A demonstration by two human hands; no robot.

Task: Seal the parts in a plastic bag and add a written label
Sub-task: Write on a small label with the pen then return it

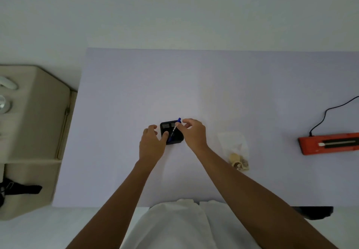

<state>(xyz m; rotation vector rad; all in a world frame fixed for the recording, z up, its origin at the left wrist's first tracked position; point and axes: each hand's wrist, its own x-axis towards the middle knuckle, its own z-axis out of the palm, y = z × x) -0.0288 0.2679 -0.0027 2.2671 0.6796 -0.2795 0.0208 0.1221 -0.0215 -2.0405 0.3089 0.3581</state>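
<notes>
A black pen holder stands in the middle of the lilac table. A blue pen leans in it, its cap pointing up and away. My right hand pinches the pen near its upper end. My left hand rests against the holder's left side, thumb on its rim. A clear plastic bag lies flat to the right, with tan and metallic parts gathered at its near end.
A red heat sealer with a black cord lies at the table's right edge. A beige cabinet stands left of the table, with a black strap on it. The white wall is behind.
</notes>
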